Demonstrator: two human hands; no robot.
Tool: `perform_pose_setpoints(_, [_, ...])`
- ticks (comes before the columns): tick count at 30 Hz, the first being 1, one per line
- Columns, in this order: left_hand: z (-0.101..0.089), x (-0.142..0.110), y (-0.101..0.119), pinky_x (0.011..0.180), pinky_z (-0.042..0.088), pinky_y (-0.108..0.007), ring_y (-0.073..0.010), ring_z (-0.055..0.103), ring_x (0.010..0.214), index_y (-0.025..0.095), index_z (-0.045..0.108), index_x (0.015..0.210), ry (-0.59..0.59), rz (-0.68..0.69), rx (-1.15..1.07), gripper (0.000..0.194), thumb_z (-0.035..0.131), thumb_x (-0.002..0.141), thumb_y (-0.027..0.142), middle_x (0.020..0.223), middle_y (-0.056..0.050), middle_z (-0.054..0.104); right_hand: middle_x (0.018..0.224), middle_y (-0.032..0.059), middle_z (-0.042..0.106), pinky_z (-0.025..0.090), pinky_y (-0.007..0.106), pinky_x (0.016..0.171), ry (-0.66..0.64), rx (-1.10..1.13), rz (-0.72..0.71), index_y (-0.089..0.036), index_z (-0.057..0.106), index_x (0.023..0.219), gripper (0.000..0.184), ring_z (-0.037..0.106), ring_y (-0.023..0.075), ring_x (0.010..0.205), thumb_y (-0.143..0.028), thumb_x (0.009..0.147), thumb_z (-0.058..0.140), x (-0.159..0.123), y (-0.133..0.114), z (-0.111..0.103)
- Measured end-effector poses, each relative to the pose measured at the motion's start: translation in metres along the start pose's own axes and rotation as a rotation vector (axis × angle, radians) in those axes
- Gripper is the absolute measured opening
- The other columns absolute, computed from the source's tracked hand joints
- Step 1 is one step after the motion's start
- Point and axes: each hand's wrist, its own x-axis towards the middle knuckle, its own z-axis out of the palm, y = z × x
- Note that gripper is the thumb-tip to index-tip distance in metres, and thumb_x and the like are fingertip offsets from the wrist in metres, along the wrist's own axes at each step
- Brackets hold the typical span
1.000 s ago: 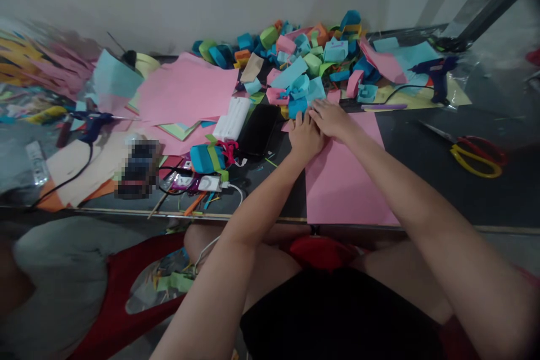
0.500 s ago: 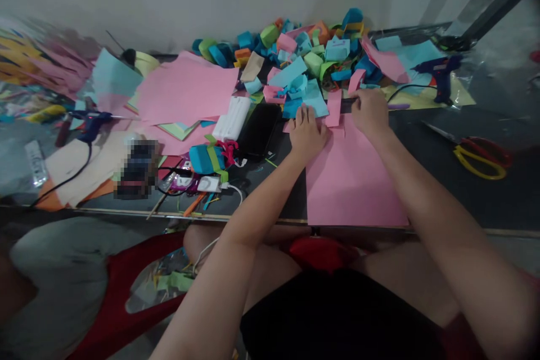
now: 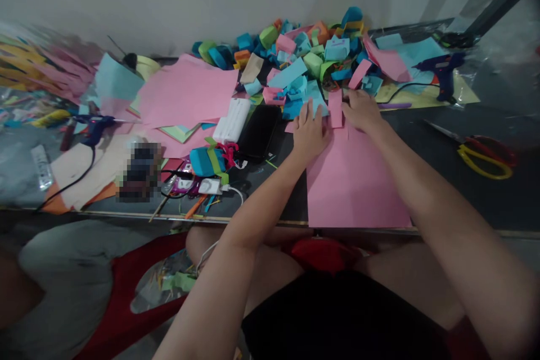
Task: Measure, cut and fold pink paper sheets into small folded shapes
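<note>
Sits at a dark surface [image 3: 447, 202]. Has heaped paper pieces [image 3: 314, 62] at eleven o'clock from a pink sheet [image 3: 356, 185] lying flat to the near edge. Rests the left hand [image 3: 311, 130] at ten, loosely spread onto blue paper [image 3: 317, 99]. Curls the right hand [image 3: 363, 110] at twelve, by a pink strip [image 3: 335, 109] at eleven; cannot tell whether holding it.

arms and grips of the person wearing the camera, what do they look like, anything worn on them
The left arm and right arm show bare, with no sleeves, watch or bracelet in view. The left grip and right grip are ungloved human hands; rings would be too small to tell.
</note>
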Motion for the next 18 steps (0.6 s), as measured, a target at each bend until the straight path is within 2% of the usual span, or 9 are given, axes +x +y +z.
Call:
perform_pose_setpoints(2, [-0.004, -0.001, 0.001, 0.128, 0.032, -0.057, -0.0363, 0.025, 0.163, 0.017, 0.043, 0.161, -0.012, 0.074, -0.019, 0.064, 0.052, 0.102, 0.041, 0.174, -0.017, 0.032, 0.157, 0.018, 0.056, 0.035, 0.063, 0.123, -0.023, -0.005, -0.071, -0.013, 0.058, 0.149, 0.055, 0.047, 0.0387, 0.148, -0.03, 0.098, 0.046, 0.004, 0.008, 0.005])
perform_pose_setpoints(4, [-0.006, -0.002, 0.002, 0.129, 0.031, -0.056, -0.0356, 0.026, 0.163, 0.018, 0.045, 0.16, -0.015, 0.082, -0.026, 0.062, 0.052, 0.102, 0.041, 0.173, -0.016, 0.033, 0.159, 0.0161, 0.054, 0.032, 0.062, 0.125, -0.046, -0.037, -0.11, -0.013, 0.057, 0.151, 0.055, 0.045, 0.0374, 0.151, -0.029, 0.099, 0.045, 0.007, 0.011, 0.006])
perform_pose_setpoints(6, [-0.005, -0.002, 0.002, 0.129, 0.031, -0.055, -0.0355, 0.027, 0.162, 0.017, 0.048, 0.158, -0.015, 0.054, -0.021, 0.06, 0.05, 0.102, 0.039, 0.174, -0.015, 0.032, 0.154, 0.0155, 0.06, 0.032, 0.062, 0.126, -0.051, -0.047, -0.102, -0.013, 0.063, 0.145, 0.051, 0.049, 0.0369, 0.147, -0.029, 0.1, 0.043, 0.009, 0.011, 0.004])
perform_pose_setpoints(9, [-0.002, -0.001, 0.001, 0.13, 0.03, -0.056, -0.0358, 0.029, 0.161, 0.017, 0.05, 0.156, -0.022, 0.038, -0.02, 0.057, 0.046, 0.102, 0.037, 0.173, -0.014, 0.034, 0.141, 0.0152, 0.069, 0.038, 0.06, 0.123, -0.052, -0.008, -0.064, -0.015, 0.073, 0.131, 0.045, 0.058, 0.0362, 0.137, -0.028, 0.1, 0.044, 0.01, 0.009, -0.003])
perform_pose_setpoints(12, [0.002, 0.0, -0.001, 0.129, 0.031, -0.059, -0.0361, 0.029, 0.161, 0.02, 0.052, 0.154, -0.01, 0.04, -0.019, 0.055, 0.046, 0.102, 0.036, 0.172, -0.012, 0.037, 0.137, 0.014, 0.071, 0.043, 0.059, 0.12, -0.065, 0.034, -0.02, -0.017, 0.075, 0.129, 0.043, 0.06, 0.0366, 0.134, -0.026, 0.096, 0.049, 0.007, 0.007, -0.009])
perform_pose_setpoints(16, [0.004, 0.0, -0.003, 0.128, 0.032, -0.06, -0.0363, 0.03, 0.16, 0.022, 0.053, 0.154, 0.0, 0.055, -0.009, 0.054, 0.047, 0.102, 0.035, 0.172, -0.011, 0.038, 0.148, 0.012, 0.065, 0.032, 0.065, 0.126, -0.074, 0.021, -0.026, -0.02, 0.074, 0.133, 0.045, 0.055, 0.0374, 0.142, -0.024, 0.095, 0.05, 0.003, 0.005, -0.009])
perform_pose_setpoints(18, [0.003, 0.0, -0.002, 0.127, 0.032, -0.06, -0.0361, 0.031, 0.16, 0.025, 0.053, 0.155, -0.003, 0.063, -0.006, 0.054, 0.048, 0.102, 0.036, 0.172, -0.01, 0.038, 0.153, 0.0111, 0.062, 0.03, 0.065, 0.127, -0.086, 0.033, -0.031, -0.021, 0.072, 0.138, 0.048, 0.053, 0.0372, 0.145, -0.025, 0.094, 0.051, 0.002, 0.004, -0.006])
